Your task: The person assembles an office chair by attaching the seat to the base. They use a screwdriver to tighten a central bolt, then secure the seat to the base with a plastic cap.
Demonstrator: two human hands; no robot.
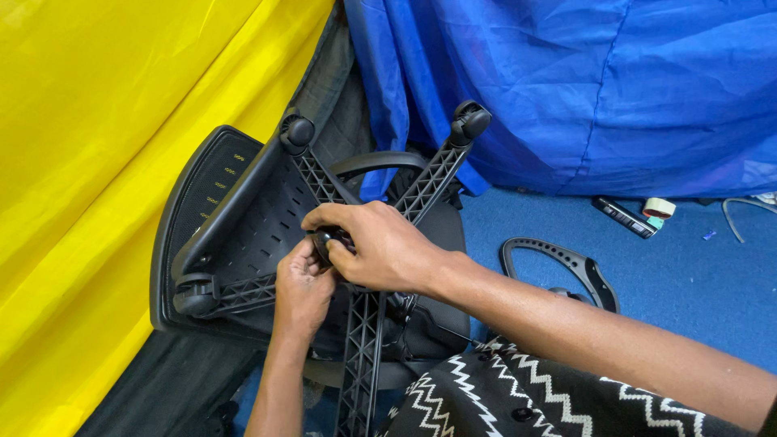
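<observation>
At centre of view, over blue carpet (696, 283): upturned black office chair (243, 218), lying tipped with its star base (360, 340) facing up

Hub of star base: right hand (380, 247) laid over it from above, fingers curled together round a small dark part at the centre, exact grip hidden by the knuckles. Left hand (301, 291) pressed in from below, fingertips closed on the same spot, touching the right hand

Step in hand, by judgement: working at the hub where the legs meet, either seating or freeing the central fitting. Next move likely calls for firm steady pressure or a twist with both hands, base held from rocking

Castors: 3 seen, upper left castor (297, 131), upper right castor (471, 121), lower left castor (197, 293), each at the end of a ribbed leg

Around: loose black armrest (558, 263) on the carpet just right of the chair; dark flat tool or remote (623, 217) and roll of tape (658, 209) well apart at the far right; yellow cloth (105, 162) at left, blue cloth (566, 89) at top

In the way: ribbed legs crowding the hub; zigzag-patterned garment (518, 396) close below the right forearm
</observation>
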